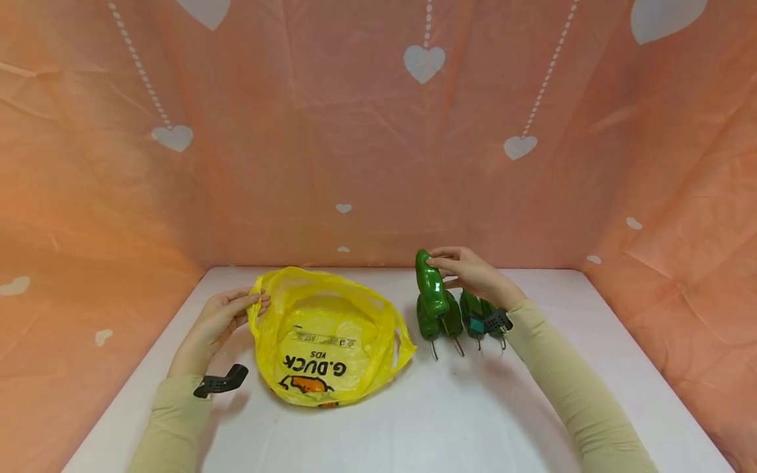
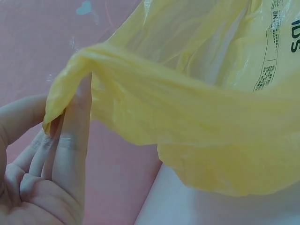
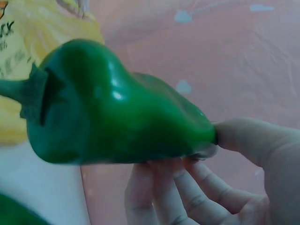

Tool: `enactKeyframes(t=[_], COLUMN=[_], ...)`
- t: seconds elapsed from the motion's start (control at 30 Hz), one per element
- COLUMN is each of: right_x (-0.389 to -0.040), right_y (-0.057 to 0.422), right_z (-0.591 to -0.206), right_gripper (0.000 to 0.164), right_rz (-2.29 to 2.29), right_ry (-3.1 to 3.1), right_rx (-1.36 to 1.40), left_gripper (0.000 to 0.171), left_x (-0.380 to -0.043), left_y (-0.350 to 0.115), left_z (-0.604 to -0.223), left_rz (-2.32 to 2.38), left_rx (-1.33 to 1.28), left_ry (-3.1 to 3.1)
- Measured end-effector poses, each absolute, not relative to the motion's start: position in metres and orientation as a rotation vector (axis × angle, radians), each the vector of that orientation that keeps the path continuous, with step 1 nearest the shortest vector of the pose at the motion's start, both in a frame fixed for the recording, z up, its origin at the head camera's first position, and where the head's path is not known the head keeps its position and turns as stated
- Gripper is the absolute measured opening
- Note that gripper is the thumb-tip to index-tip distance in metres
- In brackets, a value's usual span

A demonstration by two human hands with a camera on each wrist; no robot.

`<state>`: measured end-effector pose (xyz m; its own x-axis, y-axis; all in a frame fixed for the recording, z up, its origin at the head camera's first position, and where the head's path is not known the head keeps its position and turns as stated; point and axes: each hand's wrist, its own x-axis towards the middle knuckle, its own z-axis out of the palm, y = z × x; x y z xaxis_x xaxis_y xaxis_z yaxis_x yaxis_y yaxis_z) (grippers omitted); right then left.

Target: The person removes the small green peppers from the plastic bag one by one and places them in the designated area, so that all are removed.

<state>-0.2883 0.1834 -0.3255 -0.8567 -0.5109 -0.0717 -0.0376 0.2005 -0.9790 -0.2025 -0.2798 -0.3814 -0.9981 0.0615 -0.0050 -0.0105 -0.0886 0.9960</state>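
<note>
My left hand [image 1: 219, 322] pinches the left edge of a yellow plastic bag [image 1: 331, 315] printed with "G.DUCK" lettering. The bag's mouth gapes toward me. In the left wrist view, the thumb and fingers grip a fold of the yellow plastic [image 2: 70, 89]. Over on the right, my right hand [image 1: 470, 270] holds a glossy green pepper [image 1: 430, 282] by its tip, raised above other peppers. Its stem points left in the right wrist view, where thumb and fingertips pinch the narrow end of the pepper [image 3: 108, 108].
Several more green peppers [image 1: 453, 315] lie in a row on the white table [image 1: 414, 420], stems toward me, some partly behind the right hand and wrist camera. A pink-orange cloth with white hearts [image 1: 424, 62] stands behind and at both sides.
</note>
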Motion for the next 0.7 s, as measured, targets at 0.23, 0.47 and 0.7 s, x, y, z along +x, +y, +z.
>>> enactKeyframes(t=[0.23, 0.47, 0.7], right_x=[-0.296, -0.301, -0.302], right_y=[0.216, 0.242, 0.267], right_z=[-0.328, -0.329, -0.335], right_gripper=[0.053, 0.055, 0.06], right_rz=[-1.706, -1.701, -1.602], right_ry=[2.13, 2.18, 2.269], right_rx=[-0.433, -0.35, -0.334], left_gripper=[0.056, 0.06, 0.057], left_x=[-0.202, -0.204, -0.205], left_y=[-0.281, -0.282, -0.284], left_z=[-0.379, -0.379, -0.378], left_rz=[2.306, 2.352, 2.378], left_rx=[0.048, -0.049, -0.052], left_ry=[2.064, 2.058, 2.032])
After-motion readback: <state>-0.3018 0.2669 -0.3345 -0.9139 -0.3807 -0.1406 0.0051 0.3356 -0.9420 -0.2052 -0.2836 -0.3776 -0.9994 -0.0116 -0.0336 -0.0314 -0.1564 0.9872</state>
